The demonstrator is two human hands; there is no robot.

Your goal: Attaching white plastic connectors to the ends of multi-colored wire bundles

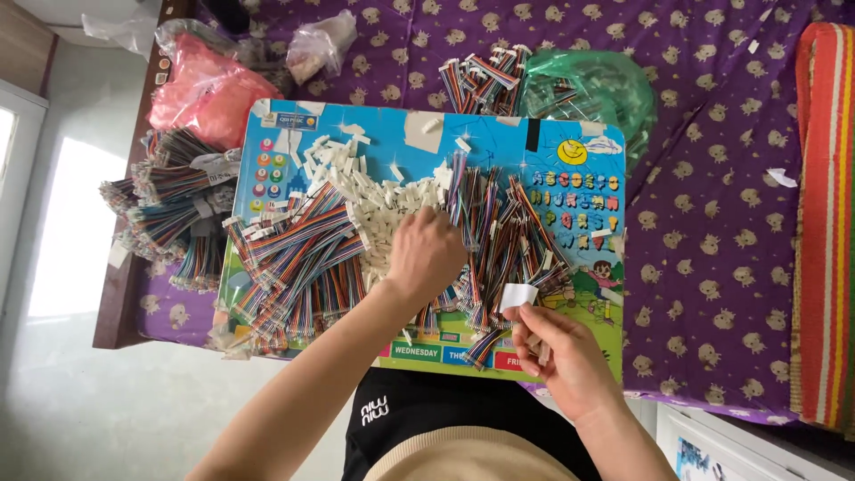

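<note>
White connector (pixel 517 296) in right hand (pixel 570 361)

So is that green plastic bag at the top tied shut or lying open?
Cannot tell for sure. The green bag lies crumpled beside a wire bundle, and its mouth is not clearly visible.
</note>
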